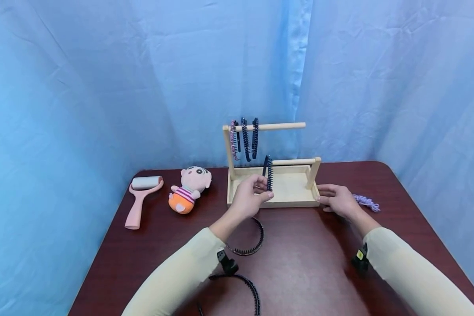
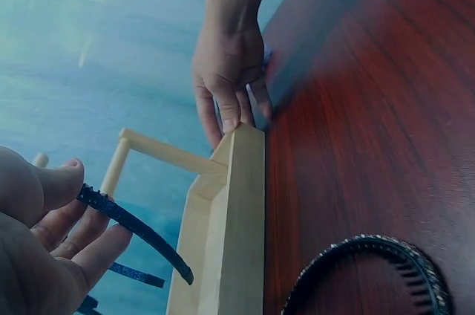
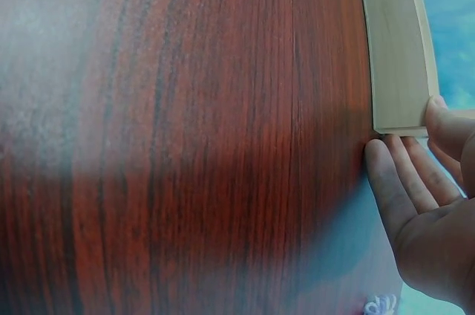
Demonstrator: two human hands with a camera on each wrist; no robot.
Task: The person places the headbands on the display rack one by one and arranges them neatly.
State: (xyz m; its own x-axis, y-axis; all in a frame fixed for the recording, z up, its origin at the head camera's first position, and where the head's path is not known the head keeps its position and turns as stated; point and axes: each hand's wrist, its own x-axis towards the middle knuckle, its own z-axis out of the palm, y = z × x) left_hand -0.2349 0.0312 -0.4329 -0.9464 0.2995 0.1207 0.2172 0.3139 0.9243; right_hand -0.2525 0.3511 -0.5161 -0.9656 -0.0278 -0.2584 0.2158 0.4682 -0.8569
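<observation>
My left hand [image 1: 248,195] pinches a dark toothed headband [image 1: 270,173] between thumb and fingers. It stands upright over the tray, at the left end of the lower rod [image 1: 294,162]; whether it is around the rod or beside it, I cannot tell. In the left wrist view the headband [image 2: 137,229] looks dark blue and glittery. My right hand [image 1: 337,202] grips the right front corner of the wooden rack [image 1: 284,204], thumb on the rim and fingers against the end wall. Several headbands, one pink headband [image 1: 233,140] among them, hang from the upper rod [image 1: 282,126].
On the table [image 1: 300,254], one dark headband [image 1: 249,252] lies before the rack and another headband [image 1: 253,287] nearer the front edge. A plush toy [image 1: 187,191] and a pink lint roller [image 1: 138,206] lie left. Purple cord [image 1: 366,202] lies beyond my right hand. Blue curtains [image 1: 181,79] hang behind.
</observation>
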